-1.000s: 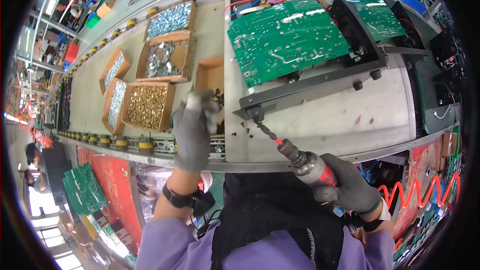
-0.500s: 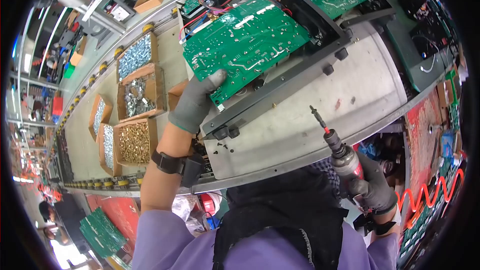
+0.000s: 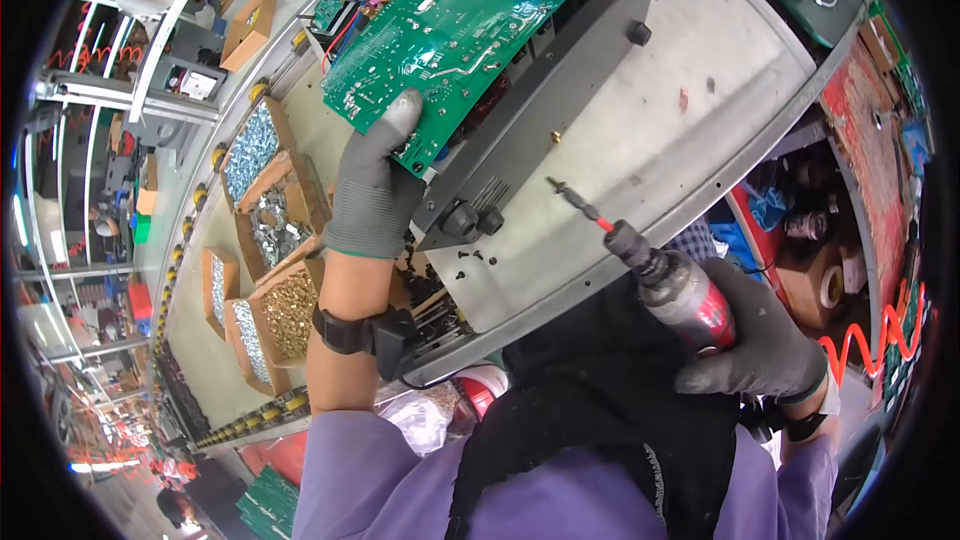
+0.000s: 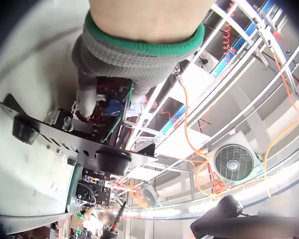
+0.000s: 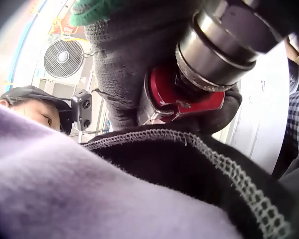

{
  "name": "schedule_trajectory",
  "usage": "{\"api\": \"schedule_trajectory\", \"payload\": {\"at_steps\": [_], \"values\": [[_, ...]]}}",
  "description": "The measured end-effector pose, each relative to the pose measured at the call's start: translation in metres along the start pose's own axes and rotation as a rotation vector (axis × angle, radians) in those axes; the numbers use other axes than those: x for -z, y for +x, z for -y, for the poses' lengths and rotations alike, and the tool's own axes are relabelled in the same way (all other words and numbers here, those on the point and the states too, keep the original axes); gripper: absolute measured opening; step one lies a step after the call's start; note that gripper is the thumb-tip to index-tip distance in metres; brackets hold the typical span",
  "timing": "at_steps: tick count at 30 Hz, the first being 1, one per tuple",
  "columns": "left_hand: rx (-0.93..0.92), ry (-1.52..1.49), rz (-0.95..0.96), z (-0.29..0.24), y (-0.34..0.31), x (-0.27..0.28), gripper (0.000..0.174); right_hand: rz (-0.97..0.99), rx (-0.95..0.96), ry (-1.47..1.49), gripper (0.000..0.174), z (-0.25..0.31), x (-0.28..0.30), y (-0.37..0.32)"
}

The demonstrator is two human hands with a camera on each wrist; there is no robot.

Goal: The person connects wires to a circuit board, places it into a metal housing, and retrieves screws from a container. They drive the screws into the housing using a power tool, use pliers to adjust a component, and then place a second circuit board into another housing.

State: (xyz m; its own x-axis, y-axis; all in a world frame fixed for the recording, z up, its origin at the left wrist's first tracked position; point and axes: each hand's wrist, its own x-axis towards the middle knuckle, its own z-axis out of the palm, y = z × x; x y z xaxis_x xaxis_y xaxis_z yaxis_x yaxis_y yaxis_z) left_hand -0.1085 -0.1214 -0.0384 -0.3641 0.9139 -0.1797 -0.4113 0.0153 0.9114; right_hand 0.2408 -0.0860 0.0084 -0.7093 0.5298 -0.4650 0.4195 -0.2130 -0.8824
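My gloved left hand (image 3: 372, 180) grips the near left corner of a green circuit board (image 3: 455, 45), the thumb lying on its soldered face. In the left wrist view, the fingers reach underneath among the components. The board sits tilted behind a long black metal panel (image 3: 540, 105) with black round feet (image 3: 460, 220). My gloved right hand (image 3: 770, 340) holds a red and silver power screwdriver (image 3: 690, 300) near my chest, its bit pointing up and left over the worktop, apart from the panel. The right wrist view shows fingers wrapped around its red body (image 5: 164, 87).
Left of the assembly stand cardboard boxes of brass-coloured screws (image 3: 290, 315), metal clips (image 3: 272, 230) and silver screws (image 3: 250, 150). Several loose black screws (image 3: 478, 258) lie on the metal worktop (image 3: 600, 220). An orange coiled hose (image 3: 880, 340) hangs at the right. A shelf (image 3: 810, 230) sits below the worktop.
My left hand has moved from the small-parts boxes to the board's corner and gripped it. The screwdriver has drawn back from the panel's end. The assembly appears further up and left and more turned.
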Motion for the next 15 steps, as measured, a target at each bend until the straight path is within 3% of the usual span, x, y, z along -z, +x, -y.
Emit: {"api": "schedule_trajectory", "payload": {"at_steps": [4, 5, 15], "values": [[0.008, -0.064, 0.001, 0.003, -0.003, -0.003, 0.047, 0.047, -0.074, -0.193, 0.068, 0.022, -0.018, 0.004], [0.024, -0.083, -0.017, 0.003, -0.004, -0.005, 0.044, 0.063, -0.014, -0.282, 0.069, 0.020, -0.021, 0.005], [0.013, 0.030, -0.082, -0.006, -0.012, -0.009, 0.044, 0.064, 0.021, -0.282, 0.068, 0.016, -0.034, 0.014]]}}
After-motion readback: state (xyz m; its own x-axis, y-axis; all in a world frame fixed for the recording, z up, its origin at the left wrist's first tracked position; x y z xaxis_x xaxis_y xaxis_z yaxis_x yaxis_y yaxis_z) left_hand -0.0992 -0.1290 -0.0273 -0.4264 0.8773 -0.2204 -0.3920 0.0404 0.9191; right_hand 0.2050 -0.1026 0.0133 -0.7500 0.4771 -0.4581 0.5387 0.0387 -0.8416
